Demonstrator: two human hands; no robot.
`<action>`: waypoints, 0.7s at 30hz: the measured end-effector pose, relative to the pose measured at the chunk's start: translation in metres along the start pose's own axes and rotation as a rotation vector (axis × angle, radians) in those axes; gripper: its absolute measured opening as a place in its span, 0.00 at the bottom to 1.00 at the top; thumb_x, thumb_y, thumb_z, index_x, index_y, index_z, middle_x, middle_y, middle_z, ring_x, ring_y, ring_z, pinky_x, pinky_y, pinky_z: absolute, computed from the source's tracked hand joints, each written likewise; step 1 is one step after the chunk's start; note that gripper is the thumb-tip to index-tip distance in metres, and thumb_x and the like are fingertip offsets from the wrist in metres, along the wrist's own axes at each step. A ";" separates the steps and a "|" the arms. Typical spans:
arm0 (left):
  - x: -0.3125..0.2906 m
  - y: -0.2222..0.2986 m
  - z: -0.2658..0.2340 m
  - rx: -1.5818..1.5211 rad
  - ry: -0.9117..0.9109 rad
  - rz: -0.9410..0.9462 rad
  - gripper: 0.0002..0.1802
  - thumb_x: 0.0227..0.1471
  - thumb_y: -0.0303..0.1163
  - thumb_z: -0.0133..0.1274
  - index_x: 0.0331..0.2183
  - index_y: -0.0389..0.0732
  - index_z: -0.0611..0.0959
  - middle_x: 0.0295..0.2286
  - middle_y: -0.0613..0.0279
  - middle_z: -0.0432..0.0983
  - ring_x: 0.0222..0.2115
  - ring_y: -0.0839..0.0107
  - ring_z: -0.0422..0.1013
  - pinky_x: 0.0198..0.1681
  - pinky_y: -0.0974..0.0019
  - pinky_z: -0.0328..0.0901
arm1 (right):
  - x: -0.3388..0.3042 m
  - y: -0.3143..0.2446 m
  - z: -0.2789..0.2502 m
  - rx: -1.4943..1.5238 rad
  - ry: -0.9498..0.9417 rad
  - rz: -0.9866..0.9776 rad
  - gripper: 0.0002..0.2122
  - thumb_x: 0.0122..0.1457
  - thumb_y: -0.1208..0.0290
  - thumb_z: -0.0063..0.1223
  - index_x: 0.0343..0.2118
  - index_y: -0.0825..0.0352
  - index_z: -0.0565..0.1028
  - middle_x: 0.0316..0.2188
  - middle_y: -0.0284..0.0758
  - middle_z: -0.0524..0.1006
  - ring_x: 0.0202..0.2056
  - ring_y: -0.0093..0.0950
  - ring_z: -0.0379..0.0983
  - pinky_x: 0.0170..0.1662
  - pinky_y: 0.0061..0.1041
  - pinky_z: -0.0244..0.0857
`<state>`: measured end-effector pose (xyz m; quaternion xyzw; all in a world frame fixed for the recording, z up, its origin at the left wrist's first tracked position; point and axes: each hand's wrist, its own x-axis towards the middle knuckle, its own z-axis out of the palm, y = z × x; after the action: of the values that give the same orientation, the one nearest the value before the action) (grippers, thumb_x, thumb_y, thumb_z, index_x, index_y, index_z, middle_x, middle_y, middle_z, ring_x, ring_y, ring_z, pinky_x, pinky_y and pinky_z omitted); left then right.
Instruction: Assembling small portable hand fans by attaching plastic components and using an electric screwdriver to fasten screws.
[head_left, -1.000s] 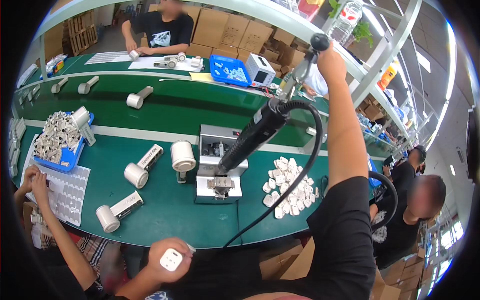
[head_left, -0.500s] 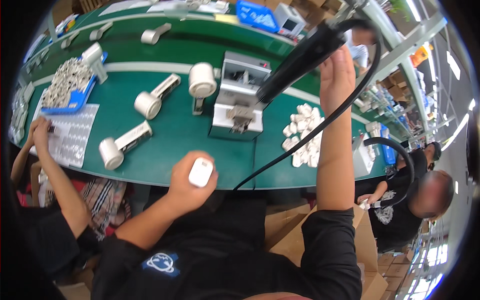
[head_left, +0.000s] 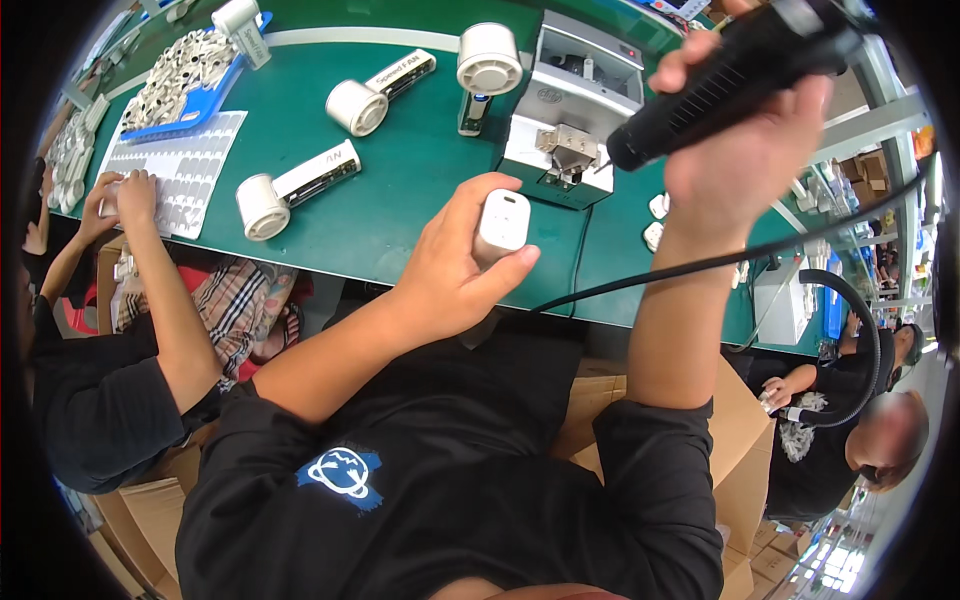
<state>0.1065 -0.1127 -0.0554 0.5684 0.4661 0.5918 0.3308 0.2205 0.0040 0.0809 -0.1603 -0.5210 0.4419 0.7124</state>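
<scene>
My left hand is closed round a white handheld fan body, its rounded end with a small slot facing up; the rest is hidden in the palm. My right hand grips a black electric screwdriver with a black cable, tilted down to the left. Its thin bit reaches the front of a grey screw feeder, beside the small metal outlet block; whether they touch I cannot tell. Left of the feeder a white handheld fan stands, and two more fans lie with their handles open.
A blue tray of small white parts and a white sheet lie at the left, where another person's hands work. White pieces lie right of the feeder. The cable crosses my right forearm. At far right another person sits.
The screwdriver has come down toward the feeder and is now gripped in my right hand, which was open beside it. My left hand with the fan body has moved right and away from me.
</scene>
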 end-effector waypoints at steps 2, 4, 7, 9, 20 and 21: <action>0.003 -0.001 0.000 0.045 -0.015 0.053 0.28 0.43 0.30 0.56 0.47 0.38 0.66 0.30 0.56 0.70 0.30 0.65 0.68 0.35 0.67 0.63 | -0.007 -0.019 0.004 -0.046 -0.096 0.025 0.25 0.63 0.51 0.27 0.42 0.71 0.68 0.25 0.38 0.71 0.16 0.26 0.67 0.16 0.21 0.60; 0.007 -0.003 0.002 0.088 -0.025 0.110 0.28 0.43 0.29 0.56 0.47 0.38 0.66 0.31 0.56 0.70 0.30 0.65 0.68 0.35 0.67 0.63 | -0.007 -0.027 0.008 -0.041 -0.113 0.008 0.26 0.62 0.50 0.26 0.39 0.71 0.69 0.21 0.38 0.70 0.15 0.25 0.66 0.17 0.21 0.60; 0.010 -0.004 0.005 0.029 -0.039 0.226 0.27 0.39 0.24 0.57 0.44 0.38 0.68 0.33 0.55 0.69 0.31 0.61 0.68 0.34 0.66 0.63 | -0.010 -0.030 0.012 0.019 -0.220 0.041 0.27 0.60 0.48 0.28 0.41 0.72 0.68 0.21 0.37 0.69 0.16 0.25 0.65 0.18 0.22 0.60; 0.013 0.000 0.004 0.071 -0.074 0.229 0.26 0.40 0.24 0.57 0.44 0.38 0.68 0.34 0.56 0.69 0.33 0.64 0.68 0.37 0.68 0.62 | -0.014 -0.033 0.011 0.044 -0.277 0.059 0.28 0.59 0.47 0.28 0.42 0.72 0.67 0.21 0.36 0.69 0.16 0.25 0.65 0.19 0.23 0.59; 0.011 -0.004 0.011 0.103 -0.009 0.332 0.26 0.37 0.27 0.59 0.41 0.39 0.70 0.30 0.55 0.69 0.29 0.59 0.68 0.31 0.64 0.63 | -0.024 -0.041 0.013 0.261 -0.611 0.160 0.35 0.53 0.42 0.33 0.49 0.76 0.62 0.22 0.34 0.67 0.18 0.24 0.62 0.26 0.26 0.56; 0.010 -0.004 0.010 0.102 -0.007 0.346 0.26 0.37 0.29 0.59 0.41 0.39 0.70 0.30 0.55 0.69 0.28 0.59 0.68 0.30 0.64 0.63 | -0.024 -0.041 0.012 0.284 -0.639 0.168 0.36 0.53 0.42 0.34 0.50 0.76 0.62 0.22 0.34 0.66 0.18 0.24 0.62 0.27 0.26 0.56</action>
<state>0.1147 -0.1000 -0.0566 0.6583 0.3896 0.6134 0.1964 0.2272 -0.0412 0.0997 0.0441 -0.6359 0.5946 0.4901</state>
